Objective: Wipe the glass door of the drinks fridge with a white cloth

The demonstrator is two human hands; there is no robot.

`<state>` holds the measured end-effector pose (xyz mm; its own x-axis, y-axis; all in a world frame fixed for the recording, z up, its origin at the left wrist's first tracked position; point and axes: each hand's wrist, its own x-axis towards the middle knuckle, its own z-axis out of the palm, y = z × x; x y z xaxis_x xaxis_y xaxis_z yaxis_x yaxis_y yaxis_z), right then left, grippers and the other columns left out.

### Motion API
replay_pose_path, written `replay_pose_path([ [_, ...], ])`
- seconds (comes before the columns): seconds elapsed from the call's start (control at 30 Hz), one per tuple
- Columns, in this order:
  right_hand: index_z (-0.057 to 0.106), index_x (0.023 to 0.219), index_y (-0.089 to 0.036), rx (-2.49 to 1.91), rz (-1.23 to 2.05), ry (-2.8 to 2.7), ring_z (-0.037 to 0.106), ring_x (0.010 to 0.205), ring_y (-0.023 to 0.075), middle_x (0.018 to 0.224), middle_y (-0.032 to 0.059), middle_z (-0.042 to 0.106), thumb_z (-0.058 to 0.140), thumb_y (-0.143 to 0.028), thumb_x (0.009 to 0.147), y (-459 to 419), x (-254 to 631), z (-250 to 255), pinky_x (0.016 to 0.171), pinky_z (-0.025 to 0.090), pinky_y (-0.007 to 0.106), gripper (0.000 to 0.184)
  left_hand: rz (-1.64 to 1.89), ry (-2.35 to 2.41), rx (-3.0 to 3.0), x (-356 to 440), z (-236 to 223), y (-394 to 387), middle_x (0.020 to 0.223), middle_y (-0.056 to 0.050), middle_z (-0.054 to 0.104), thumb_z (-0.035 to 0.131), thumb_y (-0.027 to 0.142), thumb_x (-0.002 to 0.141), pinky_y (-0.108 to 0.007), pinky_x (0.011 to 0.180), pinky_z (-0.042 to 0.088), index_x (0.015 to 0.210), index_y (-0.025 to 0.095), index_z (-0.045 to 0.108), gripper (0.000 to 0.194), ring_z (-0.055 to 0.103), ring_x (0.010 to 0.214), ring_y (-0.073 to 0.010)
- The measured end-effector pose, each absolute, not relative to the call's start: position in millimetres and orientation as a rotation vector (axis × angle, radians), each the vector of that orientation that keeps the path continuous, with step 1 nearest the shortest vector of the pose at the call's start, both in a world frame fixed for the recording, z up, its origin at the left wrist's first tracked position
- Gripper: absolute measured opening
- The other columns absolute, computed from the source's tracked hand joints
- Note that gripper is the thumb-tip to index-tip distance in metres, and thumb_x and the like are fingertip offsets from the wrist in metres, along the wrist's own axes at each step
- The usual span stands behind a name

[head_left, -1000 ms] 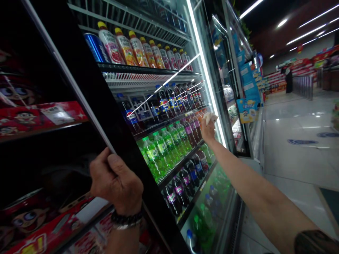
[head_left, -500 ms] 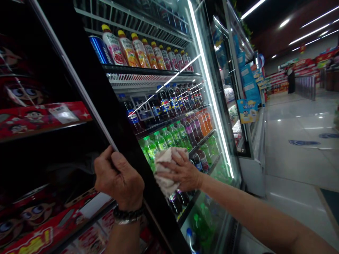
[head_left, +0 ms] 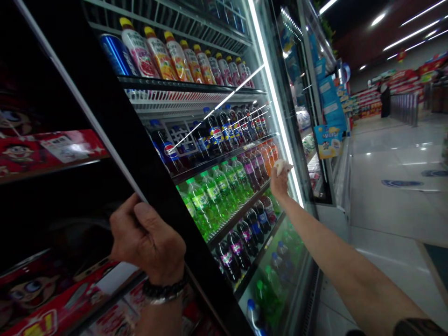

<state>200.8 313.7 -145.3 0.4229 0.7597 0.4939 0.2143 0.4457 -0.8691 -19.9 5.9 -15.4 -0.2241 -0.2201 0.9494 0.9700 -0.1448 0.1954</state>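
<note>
Cloth sits bunched in our right hand, pressed against the cooler door glass. Our left hand clenches the door's edge to steady it.

Behind the glass, an upper shelf carried juice bottles beside a blue can, with cola bottles one level below and green soda bottles beneath those. Red cartoon-printed cartons occupied the dark shelving to the left. A blue poster hung on a farther cooler beside the glossy floor.
</note>
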Motion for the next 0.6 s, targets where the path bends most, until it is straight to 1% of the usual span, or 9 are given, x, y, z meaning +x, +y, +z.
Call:
replay_pose_path([
  [0.1, 0.014, 0.174, -0.008, -1.047, 0.351, -1.193, 0.019, 0.170, 0.0423, 0.180, 0.0250, 0.023, 0.027, -0.061, 0.108, 250.1, 159.5, -151.3, 0.139, 0.023, 0.068, 0.086, -1.569, -1.116, -1.017, -19.5, -16.4, 6.4, 0.118, -0.021, 0.076, 0.047, 0.051, 0.110, -0.046, 0.097, 0.057, 0.131, 0.009, 0.074, 0.055, 0.075, 0.108, -0.0339],
  [0.17, 0.004, 0.177, -0.014, -0.904, 0.134, -1.352, 0.009, 0.174, 0.0392, 0.184, 0.0185, 0.014, 0.028, -0.060, 0.109, 192.5, 129.6, -157.5, 0.141, 0.022, 0.067, 0.085, -1.563, -1.114, -1.016, -19.7, -17.0, 6.3, 0.118, -0.021, 0.076, 0.047, 0.051, 0.110, -0.045, 0.098, 0.057, 0.131, 0.009, 0.074, 0.054, 0.075, 0.109, -0.0327],
  [0.23, 0.007, 0.178, -0.020, -0.669, -0.110, -1.552, 0.002, 0.175, 0.0408, 0.187, 0.0133, 0.008, 0.032, -0.059, 0.110, 138.2, 105.8, -164.0, 0.142, 0.016, 0.069, 0.083, -1.550, -1.117, -1.020, -20.0, -17.3, 5.9, 0.118, -0.021, 0.076, 0.046, 0.050, 0.111, -0.044, 0.099, 0.056, 0.131, 0.008, 0.074, 0.054, 0.074, 0.110, -0.0316],
  [0.27, 0.013, 0.178, -0.022, -0.522, -0.243, -1.638, 0.003, 0.174, 0.0428, 0.187, 0.0112, 0.009, 0.036, -0.061, 0.109, 117.0, 97.6, -166.8, 0.142, 0.012, 0.071, 0.082, -1.543, -1.120, -1.024, -20.1, -17.3, 5.6, 0.118, -0.021, 0.076, 0.046, 0.050, 0.111, -0.043, 0.099, 0.055, 0.131, 0.008, 0.074, 0.054, 0.074, 0.110, -0.0312],
  [0.33, 0.033, 0.173, -0.027, -0.239, -0.489, -1.736, 0.010, 0.173, 0.0450, 0.185, 0.0067, 0.021, 0.046, -0.065, 0.104, 92.2, 89.5, -170.0, 0.142, 0.007, 0.072, 0.080, -1.535, -1.125, -1.032, -20.1, -17.2, 5.0, 0.117, -0.021, 0.075, 0.044, 0.050, 0.112, -0.041, 0.098, 0.055, 0.131, 0.008, 0.073, 0.055, 0.073, 0.110, -0.0302],
  [0.4, 0.048, 0.166, -0.034, -0.037, -0.663, -1.771, 0.017, 0.171, 0.0412, 0.179, -0.0004, 0.037, 0.056, -0.065, 0.100, 90.9, 91.5, -168.3, 0.143, 0.006, 0.070, 0.073, -1.528, -1.130, -1.042, -19.6, -17.0, 4.7, 0.117, -0.021, 0.075, 0.044, 0.051, 0.112, -0.041, 0.098, 0.054, 0.132, 0.008, 0.073, 0.056, 0.073, 0.110, -0.0298],
  [0.43, 0.051, 0.163, -0.037, 0.015, -0.711, -1.785, 0.019, 0.171, 0.0384, 0.177, -0.0034, 0.042, 0.058, -0.061, 0.099, 97.1, 95.3, -165.6, 0.144, 0.006, 0.068, 0.069, -1.524, -1.132, -1.044, -19.3, -16.8, 4.6, 0.117, -0.020, 0.075, 0.044, 0.051, 0.112, -0.041, 0.098, 0.054, 0.132, 0.008, 0.073, 0.056, 0.073, 0.110, -0.0297],
  [0.5, 0.051, 0.163, -0.037, 0.032, -0.730, -1.790, 0.016, 0.172, 0.0372, 0.176, -0.0054, 0.043, 0.060, -0.055, 0.099, 118.1, 106.8, -158.1, 0.145, 0.005, 0.065, 0.067, -1.522, -1.133, -1.042, -18.5, -16.7, 4.6, 0.116, -0.020, 0.075, 0.043, 0.051, 0.112, -0.041, 0.099, 0.054, 0.132, 0.008, 0.073, 0.056, 0.073, 0.111, -0.0300],
  [0.6, 0.040, 0.171, -0.029, -0.155, -0.568, -1.720, 0.011, 0.174, 0.0406, 0.183, 0.0024, 0.029, 0.051, -0.047, 0.106, 162.0, 128.3, -151.3, 0.144, 0.007, 0.066, 0.068, -1.531, -1.119, -1.029, -17.6, -16.8, 4.8, 0.116, -0.020, 0.076, 0.045, 0.050, 0.112, -0.043, 0.099, 0.055, 0.132, 0.008, 0.074, 0.055, 0.074, 0.110, -0.0310],
])
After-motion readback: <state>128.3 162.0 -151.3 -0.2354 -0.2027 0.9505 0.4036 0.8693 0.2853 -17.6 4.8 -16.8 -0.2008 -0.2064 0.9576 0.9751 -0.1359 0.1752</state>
